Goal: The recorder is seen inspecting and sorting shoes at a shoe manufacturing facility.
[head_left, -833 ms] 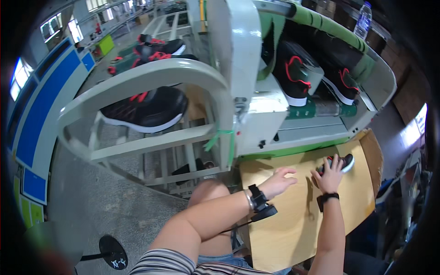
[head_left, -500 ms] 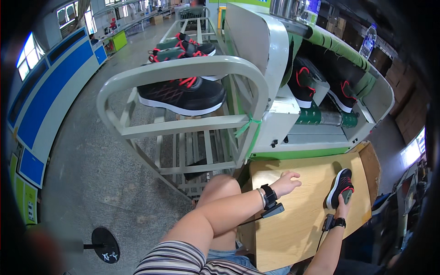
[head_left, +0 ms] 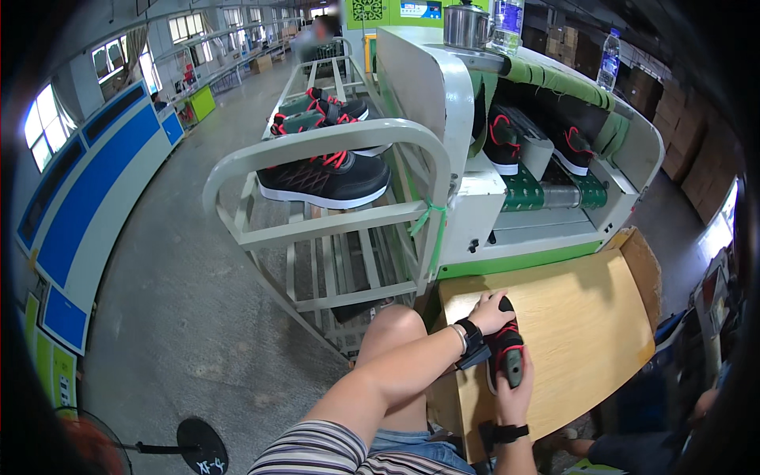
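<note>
A black sneaker (head_left: 507, 336) with red laces is held over the near left part of the wooden tabletop (head_left: 578, 332), its toe pointing away from me. A grey-green insert (head_left: 514, 367) fills its ankle opening. My left hand (head_left: 489, 314) is closed over the toe end. At the heel end, my right hand (head_left: 516, 389) grips the shoe with fingers and thumb on either side. Part of the sole is hidden behind my left wrist and its black band.
Ahead left, a metal rack (head_left: 332, 222) carries several black sneakers (head_left: 324, 180). Behind the table stands a machine (head_left: 459, 214) with two sneakers at its green conveyor (head_left: 522, 194). A steel pot (head_left: 465, 28) and water bottles (head_left: 609, 59) stand on top. Cartons (head_left: 685, 150) are stacked at right.
The sneaker came leftward from the table's right side in my right hand. My left hand, earlier empty with fingers apart, now holds its toe. The view has shifted slightly.
</note>
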`<action>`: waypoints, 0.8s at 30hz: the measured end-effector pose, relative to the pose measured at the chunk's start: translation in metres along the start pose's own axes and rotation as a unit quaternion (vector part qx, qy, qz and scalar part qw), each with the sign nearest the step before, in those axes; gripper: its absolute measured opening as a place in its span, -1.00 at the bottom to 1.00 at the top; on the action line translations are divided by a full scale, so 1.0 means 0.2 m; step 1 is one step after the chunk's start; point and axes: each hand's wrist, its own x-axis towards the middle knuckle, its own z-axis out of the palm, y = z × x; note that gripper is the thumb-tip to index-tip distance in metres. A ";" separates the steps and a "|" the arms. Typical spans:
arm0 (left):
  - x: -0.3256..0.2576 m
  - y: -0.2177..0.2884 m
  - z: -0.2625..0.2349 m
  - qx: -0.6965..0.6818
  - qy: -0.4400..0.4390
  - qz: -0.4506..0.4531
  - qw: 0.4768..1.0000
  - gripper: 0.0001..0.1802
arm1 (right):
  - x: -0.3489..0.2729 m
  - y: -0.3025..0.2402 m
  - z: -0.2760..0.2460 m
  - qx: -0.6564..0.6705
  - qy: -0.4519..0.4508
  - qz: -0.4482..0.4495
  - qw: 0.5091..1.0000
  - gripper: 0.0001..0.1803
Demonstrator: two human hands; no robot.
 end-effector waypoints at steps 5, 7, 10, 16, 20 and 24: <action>-0.01 -0.10 0.02 0.004 -0.010 0.092 0.996 -0.22 | 0.05 0.02 -0.08 0.147 -0.045 0.042 0.987 -0.31; -0.02 -0.11 0.01 0.007 -0.018 0.099 0.995 -0.24 | 0.04 0.08 -0.07 0.121 -0.023 0.017 0.992 -0.32; -0.04 -0.08 0.01 0.033 -0.019 0.089 0.995 -0.25 | 0.02 0.07 -0.05 0.125 -0.005 0.027 0.992 -0.32; -0.04 -0.10 0.01 0.021 0.000 0.101 0.995 -0.27 | 0.02 0.09 -0.04 0.159 0.004 0.028 0.987 -0.33; -0.03 -0.09 0.01 0.019 0.009 0.102 0.995 -0.29 | 0.04 0.10 -0.04 0.141 0.002 0.019 0.990 -0.32; -0.04 -0.09 0.01 0.022 0.010 0.088 0.996 -0.29 | 0.03 0.10 -0.04 0.131 0.002 0.019 0.991 -0.33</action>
